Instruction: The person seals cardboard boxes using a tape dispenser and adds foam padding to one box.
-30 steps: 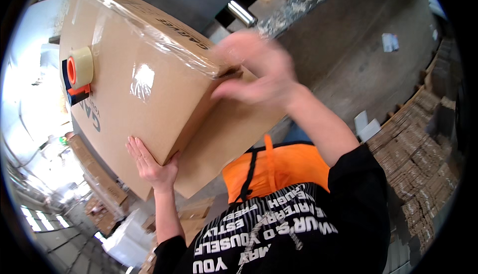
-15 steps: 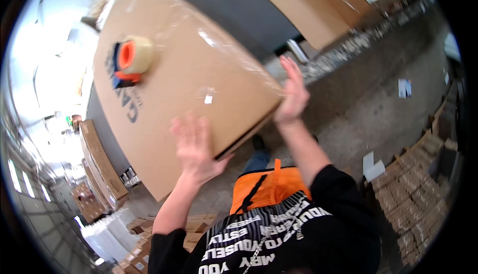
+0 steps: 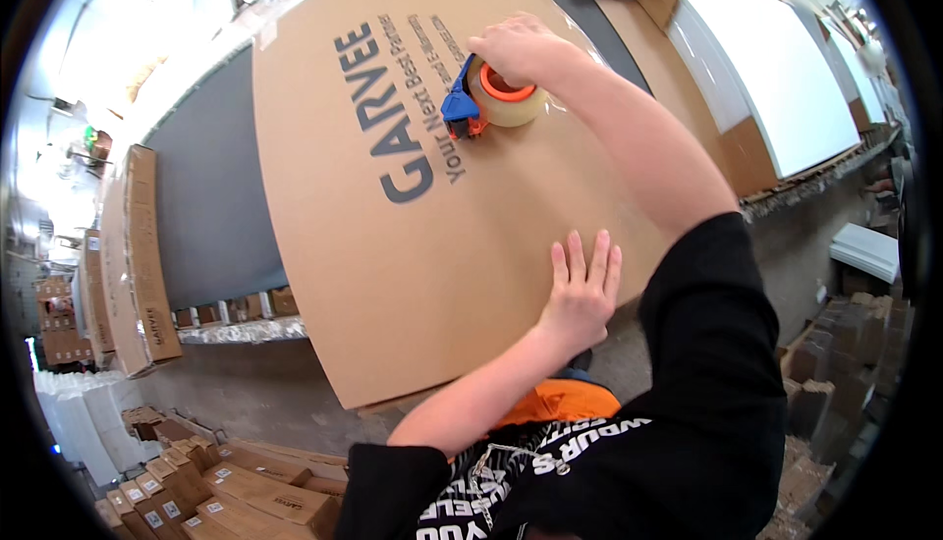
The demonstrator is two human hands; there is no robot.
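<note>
Brown cardboard across the middle of the head view: the box [image 3: 413, 285], broad face up, reaching from 12 o'clock round to 7, over a dark table [image 3: 206, 187] showing at 10 o'clock. At 12 o'clock, right hand [image 3: 518, 46] curled in around the dispenser [image 3: 491, 103], with fingertips partly hidden; firmness of hold impossible to tell. Touching the box or just above it, likewise impossible to tell. At 4 o'clock, left hand [image 3: 582, 299] laid flat on the box close to an edge, fingers a little spread, gripping nothing.

Partway through the taping, by judgement. Apparently done: clear tape [image 3: 586, 41] along the edge at 1 o'clock, with no flap standing up from the top face. Possibly left: the near edge at 7 o'clock, without any tape to be made out. Underside and far sides out of sight, so no telling about those. Towards 2 o'clock, well apart from the left hand, a white panel [image 3: 776, 69] in a carton [image 3: 683, 93].
</note>
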